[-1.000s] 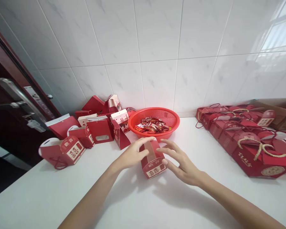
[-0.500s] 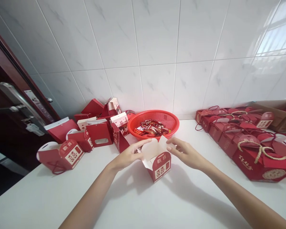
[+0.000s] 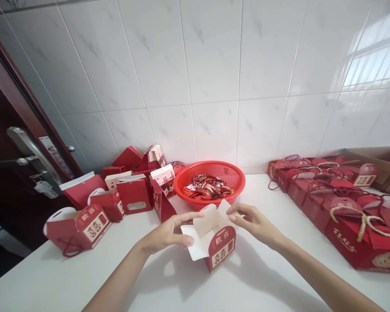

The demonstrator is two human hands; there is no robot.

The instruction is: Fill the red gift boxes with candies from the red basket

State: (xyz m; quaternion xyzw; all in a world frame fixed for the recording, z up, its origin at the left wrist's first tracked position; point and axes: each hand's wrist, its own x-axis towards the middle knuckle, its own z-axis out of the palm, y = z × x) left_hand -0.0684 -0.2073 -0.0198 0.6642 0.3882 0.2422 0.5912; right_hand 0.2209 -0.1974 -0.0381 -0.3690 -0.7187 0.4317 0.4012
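Note:
A small red gift box point(image 3: 221, 253) with white inside faces and Chinese characters on its front stands on the white table, its top flaps spread apart. My left hand point(image 3: 164, 234) is at the box's left side, thumb and index finger apart. Its thumb touches the outward-bent left flap point(image 3: 195, 245), and the index fingertip reaches the back flap. On the other side, my right hand point(image 3: 255, 223) pinches the right flap point(image 3: 226, 212) between thumb and fingers. Behind the box sits a red plastic basket point(image 3: 240, 184) holding wrapped candies point(image 3: 209, 186).
Several opened red boxes point(image 3: 134, 195) are crowded at the left, with one gift box point(image 3: 78, 229) nearest the table edge. Rows of closed red boxes with cord handles point(image 3: 347, 234) fill the right. A cardboard carton point(image 3: 386, 173) stands behind them, against the tiled wall.
The left flap has been bent further outward and down by my left hand. My right hand stays at the right flap. The view has tilted slightly upward, so everything sits lower.

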